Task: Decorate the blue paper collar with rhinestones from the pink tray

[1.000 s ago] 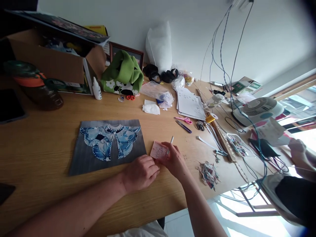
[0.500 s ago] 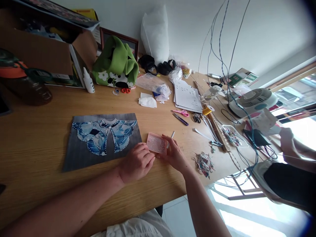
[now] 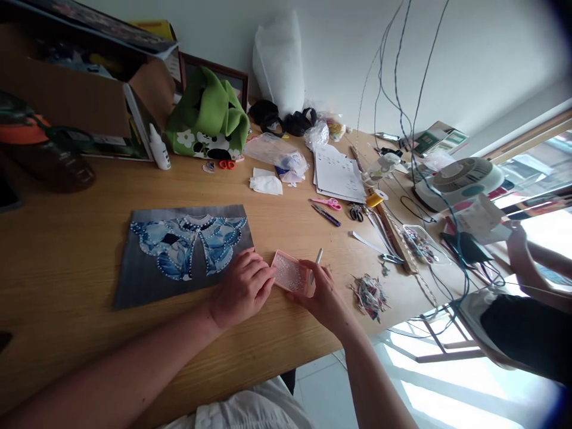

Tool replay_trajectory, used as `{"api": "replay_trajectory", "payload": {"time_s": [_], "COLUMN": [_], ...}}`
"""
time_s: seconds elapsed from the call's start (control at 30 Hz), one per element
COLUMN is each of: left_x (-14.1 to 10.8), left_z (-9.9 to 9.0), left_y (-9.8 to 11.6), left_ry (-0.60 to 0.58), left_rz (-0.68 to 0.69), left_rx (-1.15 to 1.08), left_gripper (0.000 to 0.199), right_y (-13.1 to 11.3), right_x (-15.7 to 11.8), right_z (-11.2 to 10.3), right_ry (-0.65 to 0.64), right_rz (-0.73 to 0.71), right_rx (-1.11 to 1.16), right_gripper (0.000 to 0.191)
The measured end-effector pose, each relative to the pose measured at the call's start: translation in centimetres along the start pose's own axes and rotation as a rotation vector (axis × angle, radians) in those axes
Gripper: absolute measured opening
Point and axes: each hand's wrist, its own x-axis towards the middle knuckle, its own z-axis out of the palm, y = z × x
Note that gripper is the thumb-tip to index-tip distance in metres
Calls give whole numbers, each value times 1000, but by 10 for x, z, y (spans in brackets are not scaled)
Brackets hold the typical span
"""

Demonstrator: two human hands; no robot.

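Note:
A small pink tray [image 3: 291,271] with tiny pale beads in it is gripped along its right side by my right hand [image 3: 322,287]. A white pen-like stick [image 3: 318,257] pokes up between that hand's thumb and fingers. My left hand [image 3: 245,283] is closed, its curled fingertips at the tray's left edge; whether they hold anything is hidden. Left of the tray lies a dark grey sheet [image 3: 147,292] bearing a blue butterfly-shaped design [image 3: 179,245] edged with rows of white beads. My left knuckles overlap the sheet's right edge.
Pink-handled scissors [image 3: 330,204], a purple cutter [image 3: 327,215] and papers [image 3: 339,173] lie beyond the tray. A pile of scraps [image 3: 370,297] sits to the right. Behind stand a glue bottle [image 3: 159,149], a green bag [image 3: 210,119] and a cardboard box [image 3: 84,98]. Another person's arm [image 3: 521,256] shows at far right.
The pink tray has shifted slightly right and turned clockwise with my right hand. My left hand has moved slightly left and up.

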Motion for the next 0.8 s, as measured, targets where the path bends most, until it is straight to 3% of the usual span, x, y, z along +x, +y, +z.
{"api": "replay_trajectory", "payload": {"time_s": [0.27,0.57,0.8], "left_x": [0,1,-1], "left_z": [0,-2,-2], "left_y": [0,3,1], "left_ry": [-9,-36,-50], "left_rz": [-16,-4,-56], "left_rx": [-13,4,-8], "left_gripper": [18,57,53], "right_y": [3,-7,-3], "right_x": [-2,-21,-23], "right_z": [12,5,4], "right_ry": [62,131,142], "right_rz": [-19,-133,-87], "right_rx": [-12,-43,-17], "right_gripper": [65,67,67]}}
